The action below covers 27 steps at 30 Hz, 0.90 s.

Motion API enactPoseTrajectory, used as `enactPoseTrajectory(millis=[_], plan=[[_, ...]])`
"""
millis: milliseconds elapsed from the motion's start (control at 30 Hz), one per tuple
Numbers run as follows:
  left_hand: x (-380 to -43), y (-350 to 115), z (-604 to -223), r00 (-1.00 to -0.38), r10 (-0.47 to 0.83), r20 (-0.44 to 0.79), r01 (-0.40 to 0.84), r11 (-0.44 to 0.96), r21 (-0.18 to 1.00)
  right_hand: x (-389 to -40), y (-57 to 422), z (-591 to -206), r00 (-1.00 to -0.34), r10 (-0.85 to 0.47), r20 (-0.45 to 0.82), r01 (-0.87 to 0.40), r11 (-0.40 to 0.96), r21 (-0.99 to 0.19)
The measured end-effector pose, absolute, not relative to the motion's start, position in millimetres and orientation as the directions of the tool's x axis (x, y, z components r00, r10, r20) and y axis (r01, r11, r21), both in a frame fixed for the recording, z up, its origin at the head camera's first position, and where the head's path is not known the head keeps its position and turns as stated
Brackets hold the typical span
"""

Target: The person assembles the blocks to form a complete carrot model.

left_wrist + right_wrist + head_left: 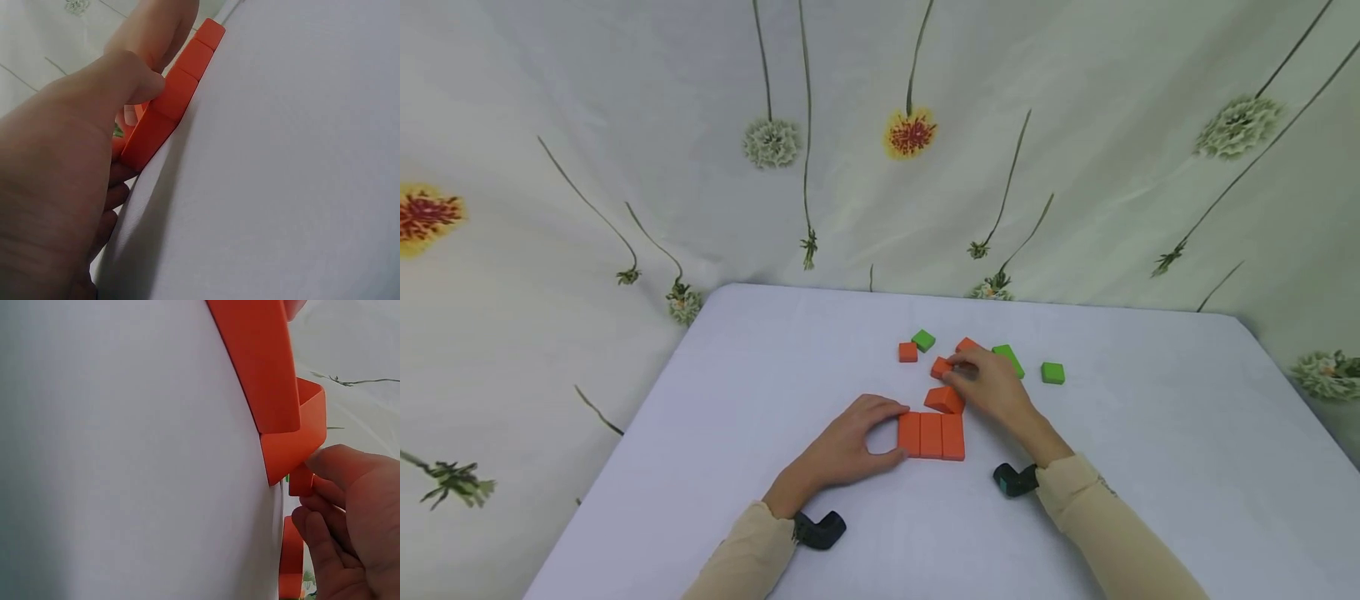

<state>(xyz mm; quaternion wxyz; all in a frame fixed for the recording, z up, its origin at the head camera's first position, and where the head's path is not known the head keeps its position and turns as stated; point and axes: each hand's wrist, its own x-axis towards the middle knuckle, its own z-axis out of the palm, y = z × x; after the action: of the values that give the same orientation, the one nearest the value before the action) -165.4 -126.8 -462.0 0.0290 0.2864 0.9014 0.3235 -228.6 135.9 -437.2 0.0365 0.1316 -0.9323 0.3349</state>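
- Your left hand (853,442) is curved into a C, thumb and index finger parted by the length of the left block (909,435), which they hold at its near and far ends.
- Your left thumb (147,86) lies at the near corner of that block.
- The middle block (930,436) and right block (952,437) sit just right of your left hand, flat on the table (1150,417), side by side with the left block; all three are orange.
- Your right hand (996,387) is nearly closed, thumb and fingertips pinching a small block (942,367), also orange; your fingers hide part of it, so the grip seems firm but is hard to judge.
- An orange wedge (946,400) lies on the near side of your right fingertips, just beyond the row of three.
- Another orange block (967,343) pokes out just past your right fingers, partly covered by them.
- A green wedge (1009,361) lies just beyond the back of your right hand.
- A green square (1052,372) is farther off to that hand's right.
- Left of your right fingertips, a little apart, are an orange cube (908,352) and, just behind it, a green cube (923,340).
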Motion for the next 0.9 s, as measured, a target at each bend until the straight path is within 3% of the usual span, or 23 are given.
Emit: enactPoseTrajectory(millis=[900], plan=[[-164, -126, -459, -0.837, 0.529, 0.139, 0.495, 0.622, 0.607, -180, 153, -429, -0.898, -0.301, 0.322, -0.441, 0.598, -0.670]])
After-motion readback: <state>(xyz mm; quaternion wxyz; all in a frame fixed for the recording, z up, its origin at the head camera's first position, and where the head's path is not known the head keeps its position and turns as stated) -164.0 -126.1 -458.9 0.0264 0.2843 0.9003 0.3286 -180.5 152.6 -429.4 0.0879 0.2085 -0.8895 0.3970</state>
